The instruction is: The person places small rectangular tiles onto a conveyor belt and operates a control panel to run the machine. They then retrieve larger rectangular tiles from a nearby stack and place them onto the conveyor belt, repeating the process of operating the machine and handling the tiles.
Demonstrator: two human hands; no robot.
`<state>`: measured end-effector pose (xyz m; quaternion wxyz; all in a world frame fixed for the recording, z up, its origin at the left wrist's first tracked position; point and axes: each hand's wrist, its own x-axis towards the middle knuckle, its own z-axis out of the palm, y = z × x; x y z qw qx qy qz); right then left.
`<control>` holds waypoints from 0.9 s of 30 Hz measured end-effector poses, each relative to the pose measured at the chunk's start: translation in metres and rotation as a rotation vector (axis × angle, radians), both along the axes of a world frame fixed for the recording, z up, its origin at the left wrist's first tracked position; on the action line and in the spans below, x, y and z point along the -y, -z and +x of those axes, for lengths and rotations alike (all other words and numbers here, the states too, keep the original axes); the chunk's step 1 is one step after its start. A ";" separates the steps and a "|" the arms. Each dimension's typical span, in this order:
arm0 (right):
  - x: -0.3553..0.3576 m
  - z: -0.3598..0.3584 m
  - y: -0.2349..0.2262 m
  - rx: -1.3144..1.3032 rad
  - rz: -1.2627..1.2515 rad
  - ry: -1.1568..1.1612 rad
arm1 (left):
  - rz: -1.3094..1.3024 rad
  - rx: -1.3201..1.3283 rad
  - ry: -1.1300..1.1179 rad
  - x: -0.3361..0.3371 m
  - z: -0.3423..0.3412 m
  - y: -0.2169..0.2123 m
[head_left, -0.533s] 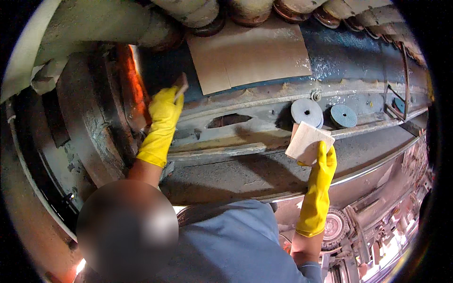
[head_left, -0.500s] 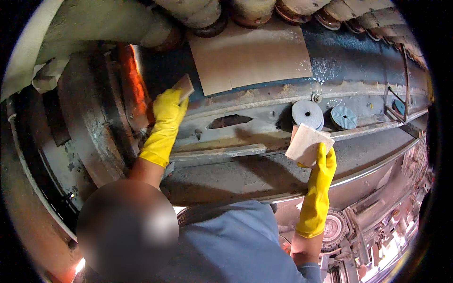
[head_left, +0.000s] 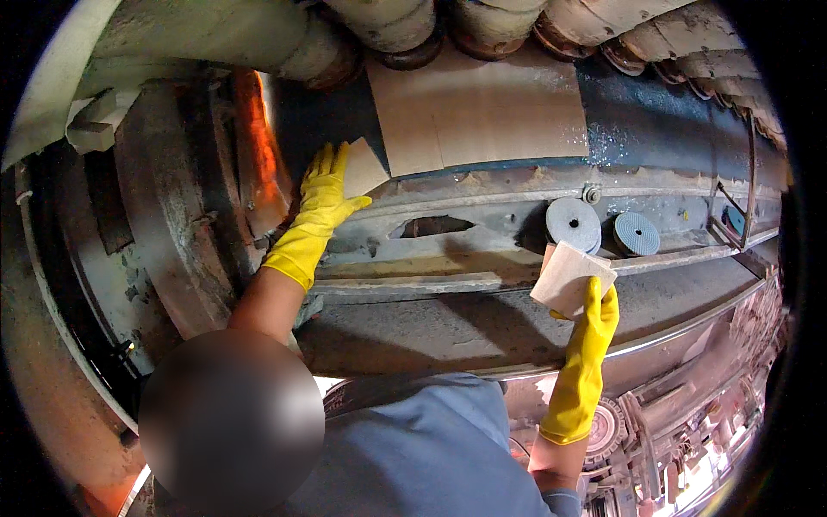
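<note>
My left hand [head_left: 325,191], in a yellow rubber glove, is open at the left end of the dark belt. Its fingers are stretched out beside a small tan tile [head_left: 365,167] and appear to touch its left edge. My right hand [head_left: 595,312], gloved the same way, grips a small stack of square tan tiles [head_left: 569,278] above the metal ledge, thumb on top and other fingers mostly hidden underneath. To the right of the left hand's tile, larger tan slabs [head_left: 491,121] lie flat on the belt [head_left: 642,99].
Two grey disc pads, one pale [head_left: 573,222] and one blue-grey [head_left: 637,234], rest on the metal ledge [head_left: 405,285]. Thick beige cylinders [head_left: 491,26] hang over the belt's far side. An orange-lit slot [head_left: 261,142] is at left. A wheel [head_left: 606,424] shows at lower right.
The tile in my left hand has gone from tilted and gripped to lying down by the slabs, and that hand's fingers have spread. My right hand still holds its tiles.
</note>
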<state>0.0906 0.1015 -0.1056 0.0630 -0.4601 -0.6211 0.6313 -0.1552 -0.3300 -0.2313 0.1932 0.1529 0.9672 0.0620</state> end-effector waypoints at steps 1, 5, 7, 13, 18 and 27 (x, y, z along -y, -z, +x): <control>-0.001 0.000 0.000 0.006 -0.003 -0.011 | 0.029 -0.017 0.005 0.001 0.000 0.003; 0.000 -0.003 -0.008 0.026 -0.048 -0.019 | 0.058 -0.019 -0.066 -0.001 -0.004 0.000; -0.001 -0.003 -0.008 0.019 -0.043 -0.008 | 0.061 -0.021 -0.138 -0.006 -0.003 -0.008; 0.004 -0.009 -0.011 0.004 -0.051 0.012 | 0.077 -0.022 0.040 -0.006 -0.029 -0.011; 0.003 -0.008 -0.013 0.032 -0.064 0.012 | -0.133 0.077 -0.039 -0.023 -0.042 -0.023; 0.003 -0.012 -0.020 0.008 -0.128 0.009 | -0.190 0.079 -0.381 -0.025 -0.048 0.003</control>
